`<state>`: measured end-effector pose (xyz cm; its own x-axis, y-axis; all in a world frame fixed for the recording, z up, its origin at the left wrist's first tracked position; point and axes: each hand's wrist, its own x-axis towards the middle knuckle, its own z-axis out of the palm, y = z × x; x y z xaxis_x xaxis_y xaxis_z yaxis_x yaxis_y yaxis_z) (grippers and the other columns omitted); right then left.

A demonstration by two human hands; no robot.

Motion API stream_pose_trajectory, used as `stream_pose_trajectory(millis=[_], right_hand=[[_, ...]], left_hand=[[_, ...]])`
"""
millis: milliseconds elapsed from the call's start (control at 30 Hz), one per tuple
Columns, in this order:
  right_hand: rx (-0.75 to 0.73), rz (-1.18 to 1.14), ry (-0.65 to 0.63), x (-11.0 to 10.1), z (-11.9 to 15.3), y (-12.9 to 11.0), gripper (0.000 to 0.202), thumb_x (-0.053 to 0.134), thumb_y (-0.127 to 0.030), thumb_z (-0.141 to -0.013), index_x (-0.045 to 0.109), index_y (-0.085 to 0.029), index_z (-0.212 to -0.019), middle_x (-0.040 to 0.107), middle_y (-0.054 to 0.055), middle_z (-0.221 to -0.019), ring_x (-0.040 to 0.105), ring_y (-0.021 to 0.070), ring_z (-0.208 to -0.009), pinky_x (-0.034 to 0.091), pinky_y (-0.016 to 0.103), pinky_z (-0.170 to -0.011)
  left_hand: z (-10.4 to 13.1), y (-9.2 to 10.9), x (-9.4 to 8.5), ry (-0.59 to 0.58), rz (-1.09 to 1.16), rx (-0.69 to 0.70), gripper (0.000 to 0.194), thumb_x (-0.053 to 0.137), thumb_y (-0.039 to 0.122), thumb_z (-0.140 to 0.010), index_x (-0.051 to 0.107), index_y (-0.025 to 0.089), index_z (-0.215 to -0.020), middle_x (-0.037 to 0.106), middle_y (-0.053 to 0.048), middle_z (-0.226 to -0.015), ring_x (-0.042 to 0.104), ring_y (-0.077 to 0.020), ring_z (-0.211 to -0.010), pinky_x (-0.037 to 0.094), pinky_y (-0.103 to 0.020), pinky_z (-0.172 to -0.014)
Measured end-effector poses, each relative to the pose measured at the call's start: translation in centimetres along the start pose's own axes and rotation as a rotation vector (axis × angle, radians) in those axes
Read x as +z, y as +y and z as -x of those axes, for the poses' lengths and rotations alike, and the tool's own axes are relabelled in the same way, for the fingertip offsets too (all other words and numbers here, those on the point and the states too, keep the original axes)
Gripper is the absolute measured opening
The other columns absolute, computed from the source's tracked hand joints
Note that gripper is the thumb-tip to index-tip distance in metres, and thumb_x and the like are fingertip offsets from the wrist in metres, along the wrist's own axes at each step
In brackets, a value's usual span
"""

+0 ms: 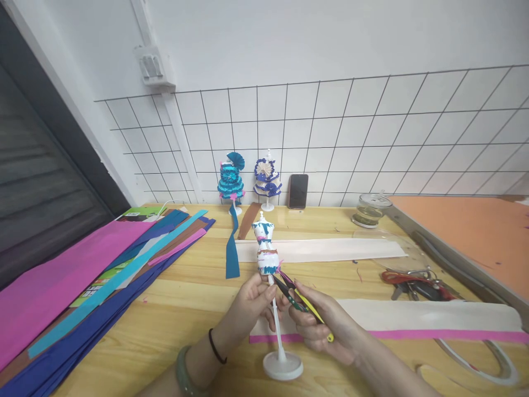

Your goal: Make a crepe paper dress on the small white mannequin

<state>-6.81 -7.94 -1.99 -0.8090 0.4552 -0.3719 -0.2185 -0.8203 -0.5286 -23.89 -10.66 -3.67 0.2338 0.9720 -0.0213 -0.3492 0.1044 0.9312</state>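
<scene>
A miniature white dress-form mannequin [268, 255] leans slightly on a white rod with a round base [283, 365]. Scraps of teal, pink and brown paper cling to its torso. My left hand [254, 300] pinches the rod just under the torso. In my right hand [320, 317] is a pair of tweezers [306, 304] with yellow and dark green arms. Their tips are parted close to the torso's lower right edge, by a small pink scrap. Whether the tips touch it I cannot tell.
Pink, blue, teal and brown crepe paper strips [95, 253] lie at left. Behind stand a teal-dressed mannequin [230, 179], a blue-and-cream one [267, 179] and a phone [298, 191]. A glass cup [367, 210], keys [417, 284] and cream paper strips [430, 317] are at right.
</scene>
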Motion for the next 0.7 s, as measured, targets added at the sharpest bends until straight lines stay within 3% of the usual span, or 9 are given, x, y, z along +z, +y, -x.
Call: stream_pose_trajectory(millis=[700], right_hand=[[-0.025, -0.223, -0.102, 1.2, -0.2, 0.9, 0.030, 0.053, -0.041, -0.084, 0.058, -0.012, -0.079, 0.035, -0.010, -0.044, 0.016, -0.0018, -0.028, 0.010, 0.012, -0.028]], left_hand=[[0.5, 0.4, 1.6, 0.156, -0.199, 0.103, 0.026, 0.054, 0.037, -0.081, 0.047, 0.015, -0.093, 0.057, 0.001, -0.066, 0.052, -0.0078, -0.049, 0.043, -0.015, -0.038]])
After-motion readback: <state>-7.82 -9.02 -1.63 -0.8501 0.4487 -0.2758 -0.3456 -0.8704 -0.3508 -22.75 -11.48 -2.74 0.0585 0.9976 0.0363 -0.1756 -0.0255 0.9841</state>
